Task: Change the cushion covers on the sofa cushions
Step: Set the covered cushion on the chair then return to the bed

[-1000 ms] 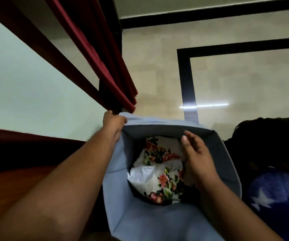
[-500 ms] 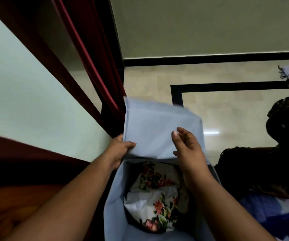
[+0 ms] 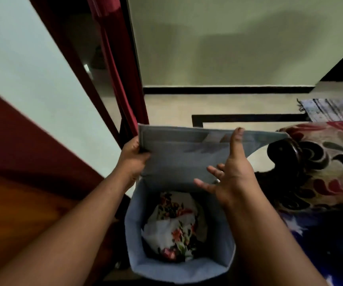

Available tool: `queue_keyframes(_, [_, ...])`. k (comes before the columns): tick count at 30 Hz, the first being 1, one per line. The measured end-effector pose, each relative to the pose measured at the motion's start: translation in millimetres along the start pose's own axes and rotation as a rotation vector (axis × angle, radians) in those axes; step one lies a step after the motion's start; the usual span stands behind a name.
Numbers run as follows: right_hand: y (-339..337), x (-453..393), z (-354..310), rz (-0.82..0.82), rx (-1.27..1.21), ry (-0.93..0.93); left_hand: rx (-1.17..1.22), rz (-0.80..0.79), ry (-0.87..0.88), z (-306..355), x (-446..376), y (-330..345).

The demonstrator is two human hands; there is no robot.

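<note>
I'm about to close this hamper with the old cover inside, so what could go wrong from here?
1. Only the left hand grips the lid; the right hand is open against it, so the lid may slip or flop down.
2. The floral cover lies bunched in the hamper and might catch under the lid.
3. The soft-sided hamper could tip or buckle if pressed down.

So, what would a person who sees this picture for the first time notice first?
Two bare hands at a blue fabric bin: the left hand grips its raised lid flap, the right hand spreads open against it. Inside lies a crumpled floral cushion cover.
</note>
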State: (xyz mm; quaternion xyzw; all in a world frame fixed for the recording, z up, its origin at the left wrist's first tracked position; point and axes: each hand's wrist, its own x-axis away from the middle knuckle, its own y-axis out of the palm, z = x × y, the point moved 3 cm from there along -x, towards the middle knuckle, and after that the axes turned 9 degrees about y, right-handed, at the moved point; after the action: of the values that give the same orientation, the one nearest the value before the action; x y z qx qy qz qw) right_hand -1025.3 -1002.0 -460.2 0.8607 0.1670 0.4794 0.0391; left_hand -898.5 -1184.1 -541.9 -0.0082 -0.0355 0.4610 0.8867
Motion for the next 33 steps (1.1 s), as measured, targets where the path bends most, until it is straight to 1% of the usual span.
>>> queue_keyframes(1, [-7,6,9,-0.012,-0.062,0.032,-0.020,-0.029,0.045,5,13,-2])
queue_keyframes(2, [-18,12,22,-0.012,-0.107,0.067,-0.091,-0.062,0.096,2,33,-8])
queue_keyframes(4, [-41,15,54,0.002,-0.168,0.114,-0.302,-0.148,0.173,-11,68,-24])
queue_keyframes(6, [-67,10,95,0.047,-0.182,0.154,-0.512,-0.224,0.232,-36,101,-47])
queue_keyframes(7, [-84,6,121,0.090,-0.174,0.176,-0.552,-0.240,0.227,-53,121,-56])
queue_keyframes(8, [-98,2,145,0.132,-0.169,0.192,-0.559,-0.214,0.178,-66,135,-64])
queue_keyframes(9, [-113,-2,171,0.169,-0.170,0.211,-0.476,-0.135,0.041,-78,149,-69])
queue_keyframes(10, [-127,-3,196,0.193,-0.179,0.224,-0.339,-0.048,-0.121,-90,162,-71])
queue_keyframes(11, [-140,-4,219,0.213,-0.200,0.233,-0.240,-0.001,-0.247,-109,172,-73])
queue_keyframes(12, [-154,-4,245,0.235,-0.211,0.246,-0.271,0.016,-0.306,-126,184,-75])
queue_keyframes(13, [-168,-5,268,0.239,-0.209,0.258,-0.410,-0.030,-0.309,-135,199,-80])
queue_keyframes(15, [-203,-16,316,0.242,-0.134,0.321,-0.835,-0.238,-0.191,-158,232,-90])
queue_keyframes(16, [-220,-23,334,0.243,-0.055,0.364,-0.971,-0.337,-0.132,-170,247,-94])
queue_keyframes(17, [-239,-32,351,0.238,0.075,0.394,-1.042,-0.407,-0.149,-185,261,-100])
queue_keyframes(18, [-256,-41,361,0.270,0.238,0.411,-1.039,-0.411,-0.204,-198,271,-104])
queue_keyframes(19, [-280,-55,370,0.378,0.477,0.397,-1.041,-0.392,-0.221,-207,282,-101])
queue_keyframes(20, [-297,-65,362,0.555,0.592,0.325,-1.028,-0.356,-0.228,-213,289,-96])
queue_keyframes(21, [-307,-70,345,0.702,0.616,0.172,-0.962,-0.281,-0.290,-221,289,-92])
queue_keyframes(22, [-311,-75,324,0.794,0.595,-0.007,-0.877,-0.180,-0.376,-229,287,-89])
queue_keyframes(23, [-310,-80,302,0.794,0.622,-0.148,-0.781,-0.054,-0.464,-235,285,-84])
queue_keyframes(24, [-308,-94,289,0.739,0.693,-0.219,-0.679,0.050,-0.537,-245,283,-79])
queue_keyframes(25, [-302,-108,278,0.651,0.739,-0.225,-0.574,0.113,-0.603,-254,282,-72])
queue_keyframes(27, [-287,-141,275,0.498,0.748,-0.077,-0.323,0.194,-0.721,-273,280,-55])
queue_keyframes(28, [-283,-153,278,0.449,0.724,0.003,-0.215,0.233,-0.787,-283,281,-46])
queue_keyframes(29, [-279,-164,282,0.420,0.679,0.039,-0.153,0.268,-0.825,-292,280,-37])
queue_keyframes(30, [-278,-172,286,0.437,0.653,0.035,-0.134,0.315,-0.810,-299,277,-31])
queue_keyframes(33, [-270,-178,291,0.532,0.656,-0.124,-0.103,0.410,-0.689,-304,264,-19])
